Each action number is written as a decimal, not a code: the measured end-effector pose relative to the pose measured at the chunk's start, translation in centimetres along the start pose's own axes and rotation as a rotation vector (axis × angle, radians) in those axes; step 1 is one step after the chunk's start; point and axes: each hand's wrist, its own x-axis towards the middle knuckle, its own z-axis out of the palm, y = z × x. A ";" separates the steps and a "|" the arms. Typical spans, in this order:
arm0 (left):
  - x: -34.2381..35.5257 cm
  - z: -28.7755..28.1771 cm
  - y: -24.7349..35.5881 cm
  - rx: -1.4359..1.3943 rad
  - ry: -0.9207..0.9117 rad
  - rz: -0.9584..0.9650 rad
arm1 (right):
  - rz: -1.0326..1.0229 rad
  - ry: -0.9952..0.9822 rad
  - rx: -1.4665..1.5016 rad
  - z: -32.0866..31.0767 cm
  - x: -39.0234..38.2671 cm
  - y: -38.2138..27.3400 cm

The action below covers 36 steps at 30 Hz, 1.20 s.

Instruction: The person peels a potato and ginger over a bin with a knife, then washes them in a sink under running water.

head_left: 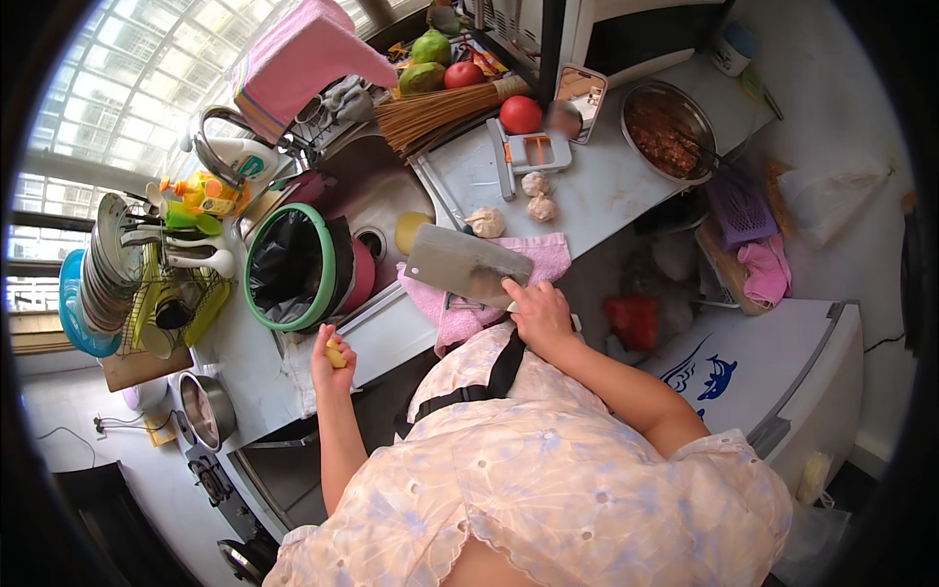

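My right hand (544, 315) grips a cleaver (442, 259) by its handle, one finger resting along the wide metal blade. The blade lies flat over a pink towel (550, 257) at the counter's front edge. Part of the towel and most of the handle are hidden. My left hand (333, 364) is raised in front of the counter, fingers closed round a small pale yellow piece (335, 354). Just beyond it stands a pink bin (362, 277) with a green rim and a black liner. Garlic bulbs (486, 223) lie beyond the blade.
A steel sink (377, 181) is behind the bin. Stacked plates (110, 256) fill a rack at left. A tomato (520, 115), a white-and-orange slicer (538, 153), a propped phone (581, 98) and a bowl of dark red food (667, 132) stand farther right. A white refrigerator (773, 342) is at right.
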 end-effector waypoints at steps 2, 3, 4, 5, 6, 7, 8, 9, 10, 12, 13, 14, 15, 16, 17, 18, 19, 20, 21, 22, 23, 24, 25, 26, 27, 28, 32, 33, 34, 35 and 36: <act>1.3 -1.5 0.7 -0.043 0.042 0.032 | -0.007 -0.025 -0.021 0.3 0.0 0.1; 2.3 -2.1 1.1 -0.062 0.060 0.047 | 0.004 -0.020 0.016 0.2 0.1 0.0; 3.0 -2.8 1.5 -0.088 0.093 0.057 | 0.012 -0.016 0.054 -0.1 0.2 -0.3; 3.8 -3.5 2.2 -0.111 0.107 0.064 | 0.022 -0.011 0.092 -0.3 0.3 -0.6; 4.9 -4.1 2.6 -0.130 0.116 0.062 | 0.012 0.031 0.107 -0.3 0.5 -0.8; 5.7 -4.8 3.2 -0.144 0.128 0.060 | 0.005 0.072 0.126 -0.1 0.7 -1.3; 6.4 -5.6 3.6 -0.127 0.110 0.086 | 0.000 0.115 0.145 0.1 0.9 -1.8; 6.8 -5.9 4.1 -0.111 0.123 0.070 | 0.009 0.116 0.125 0.3 1.2 -2.2; 7.2 -6.1 4.5 -0.094 0.134 0.055 | 0.020 0.117 0.106 0.7 1.6 -2.6; 7.4 -5.9 4.9 -0.075 0.122 0.054 | 0.064 0.098 0.051 1.6 1.8 -3.3; 7.7 -5.9 5.2 -0.074 0.102 0.054 | 0.053 0.112 0.015 1.9 1.9 -3.4; 8.1 -5.9 5.7 -0.073 0.082 0.053 | 0.043 0.124 -0.021 2.0 1.9 -3.6; 7.9 -5.3 6.0 -0.074 0.069 0.054 | 0.030 0.131 -0.055 2.2 1.8 -3.8; 7.7 -4.2 6.1 -0.036 0.117 0.077 | 0.027 0.107 -0.086 2.1 1.7 -3.8; 8.0 -3.6 6.3 0.011 0.109 0.088 | 0.025 0.113 -0.105 1.9 1.4 -3.9; 8.2 -3.3 6.8 0.055 0.103 0.110 | 0.015 0.122 -0.116 1.7 1.3 -4.3; 8.6 -2.9 7.3 0.099 0.097 0.132 | 0.004 0.131 -0.128 1.6 1.2 -4.5; 9.4 -2.6 7.6 0.095 0.150 0.146 | 0.008 0.137 -0.111 1.5 0.8 -4.5; 9.7 -2.6 8.1 0.079 0.162 0.151 | 0.014 0.142 -0.091 1.5 0.3 -4.4; 10.0 -2.6 8.7 0.063 0.174 0.156 | 0.020 0.146 -0.072 1.5 0.0 -4.3; 10.3 -2.6 9.3 0.046 0.187 0.161 | 0.024 0.147 -0.068 1.6 0.0 -4.3; 10.2 -2.7 9.8 0.052 0.173 0.171 | 0.032 0.145 -0.066 1.7 -0.2 -4.2; 10.0 -2.9 10.3 0.063 0.149 0.182 | 0.040 0.143 -0.064 1.7 -0.3 -4.1; 9.7 -3.2 10.8 0.073 0.125 0.192 | 0.048 0.143 -0.059 1.7 -0.4 -4.0; 9.2 -3.6 11.5 0.082 0.103 0.207 | 0.051 0.143 -0.051 1.7 -0.4 -4.0; 8.3 -3.7 12.1 0.086 0.034 0.194 | 0.056 0.145 -0.043 1.7 -0.2 -4.0; 3.7 -3.9 14.9 0.086 -0.032 0.248 | 0.082 0.145 0.000 0.3 0.1 -4.5; 2.0 -4.5 15.6 0.058 -0.054 0.259 | 0.073 0.149 0.016 0.2 0.3 -4.7; 0.2 -3.4 15.8 0.079 -0.065 0.250 | 0.083 0.159 0.026 0.1 0.4 -4.5; -1.2 -3.0 15.9 0.081 -0.037 0.249 | 0.096 0.163 0.036 0.2 0.4 -4.1; -2.4 -3.0 16.1 0.069 -0.027 0.264 | 0.104 0.166 0.052 0.4 0.4 -3.8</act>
